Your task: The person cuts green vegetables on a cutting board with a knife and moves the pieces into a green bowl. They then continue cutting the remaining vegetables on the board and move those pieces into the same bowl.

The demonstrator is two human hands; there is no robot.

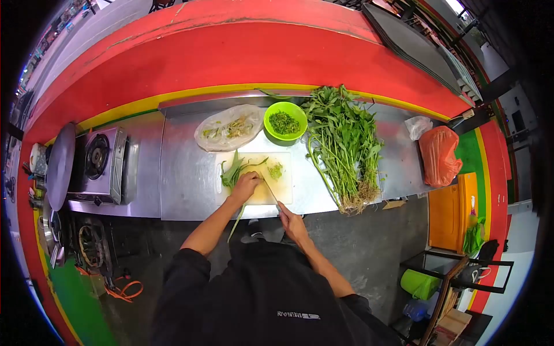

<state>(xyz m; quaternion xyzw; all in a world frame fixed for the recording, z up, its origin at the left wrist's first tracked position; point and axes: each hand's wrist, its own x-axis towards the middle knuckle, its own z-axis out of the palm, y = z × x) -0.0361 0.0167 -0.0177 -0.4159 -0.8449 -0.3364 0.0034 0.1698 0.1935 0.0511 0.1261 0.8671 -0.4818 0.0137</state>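
My left hand is closed on leafy green stalks lying over a white cutting board. One long stem trails from under it past the counter's near edge. In my right hand is a knife, its handle gripped and its blade angled across the board beside my left fingers. A small pile of chopped greens sits right of the blade. Behind the board stands a bright green bowl holding finely chopped greens. A clear plastic bag with plant scraps lies to its left.
A large bunch of leafy greens with roots lies right of the board. Farther right is a tied red plastic bag. A gas stove stands at the left. The red wall bounds the steel counter behind.
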